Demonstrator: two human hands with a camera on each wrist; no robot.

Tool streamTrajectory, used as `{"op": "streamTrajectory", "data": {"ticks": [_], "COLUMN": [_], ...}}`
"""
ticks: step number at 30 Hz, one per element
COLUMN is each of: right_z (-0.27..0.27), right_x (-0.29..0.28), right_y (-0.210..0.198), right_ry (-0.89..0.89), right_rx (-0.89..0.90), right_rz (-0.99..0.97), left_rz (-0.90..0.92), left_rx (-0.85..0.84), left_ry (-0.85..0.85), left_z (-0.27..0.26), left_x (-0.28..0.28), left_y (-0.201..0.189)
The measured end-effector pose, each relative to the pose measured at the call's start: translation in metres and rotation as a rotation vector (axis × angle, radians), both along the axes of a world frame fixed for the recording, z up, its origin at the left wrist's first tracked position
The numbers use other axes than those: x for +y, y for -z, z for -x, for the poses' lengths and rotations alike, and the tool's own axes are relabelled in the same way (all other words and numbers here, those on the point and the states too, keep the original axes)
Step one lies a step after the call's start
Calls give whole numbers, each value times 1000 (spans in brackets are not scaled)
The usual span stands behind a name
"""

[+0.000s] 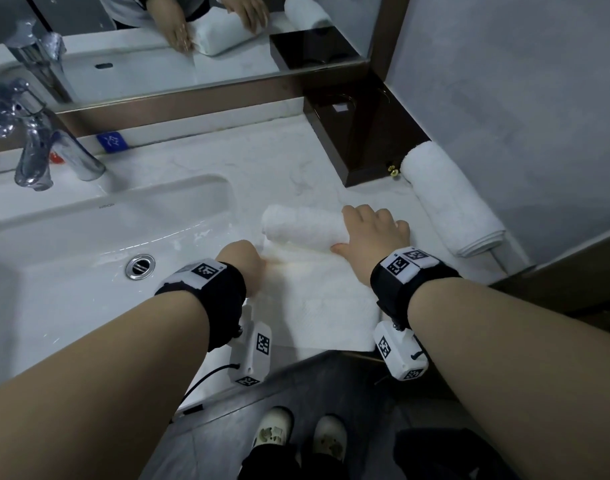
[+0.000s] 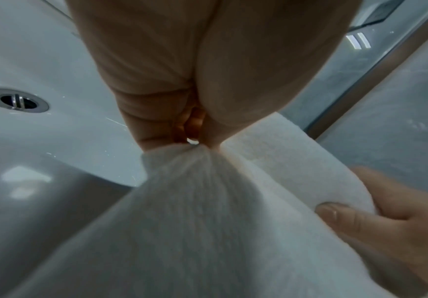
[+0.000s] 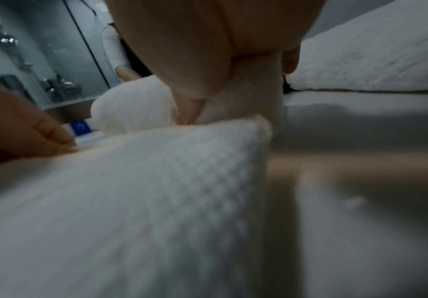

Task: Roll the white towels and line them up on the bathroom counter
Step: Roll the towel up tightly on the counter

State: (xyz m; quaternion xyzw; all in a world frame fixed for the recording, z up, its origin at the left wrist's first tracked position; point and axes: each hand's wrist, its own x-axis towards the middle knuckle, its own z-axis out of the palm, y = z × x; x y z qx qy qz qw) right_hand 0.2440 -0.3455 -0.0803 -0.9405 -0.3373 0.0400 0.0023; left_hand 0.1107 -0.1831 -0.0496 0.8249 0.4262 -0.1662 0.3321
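A white towel lies on the counter, its far part wound into a roll (image 1: pixel 301 226) and its near part flat (image 1: pixel 320 299). My right hand (image 1: pixel 371 232) grips the roll's right end, fingers over the top and thumb (image 2: pixel 335 213) on the near side. My left hand (image 1: pixel 248 261) pinches the flat part's left edge (image 2: pixel 189 149), bunching the cloth there. A finished rolled towel (image 1: pixel 449 202) lies against the right wall. In the right wrist view the roll (image 3: pixel 136 104) sits past the flat cloth (image 3: pixel 156 191).
The sink basin (image 1: pixel 71 237) with its drain (image 1: pixel 140 266) is left of the towel, the chrome faucet (image 1: pixel 36 143) behind it. A dark wooden box (image 1: pixel 362 133) stands in the back corner, and a blue tag (image 1: pixel 112 142) lies under the mirror (image 1: pixel 192 46).
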Motion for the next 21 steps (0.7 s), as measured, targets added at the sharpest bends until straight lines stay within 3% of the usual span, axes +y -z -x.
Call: {"op": "streamTrajectory", "data": {"ticks": [3, 5, 7, 12, 17, 21], "right_z": [11, 17, 25, 41, 46, 50], "right_x": [-3, -3, -3, -9, -9, -11], "right_y": [5, 6, 6, 9, 16, 22], "right_ry": [-12, 3, 17, 19, 42, 50], "right_rx": [-86, -113, -151, -254, -254, -237], "right_rz": [-11, -4, 14, 43, 72, 80], "left_rz": [-59, -22, -58, 41, 22, -11], "left_rx": [42, -64, -129, -113, -152, -88], "left_ry": [143, 24, 39, 87, 113, 146], "left_z": [4, 5, 8, 17, 25, 24], "left_x": [-4, -1, 4, 10, 10, 6], "left_y": [4, 9, 14, 15, 13, 10]}}
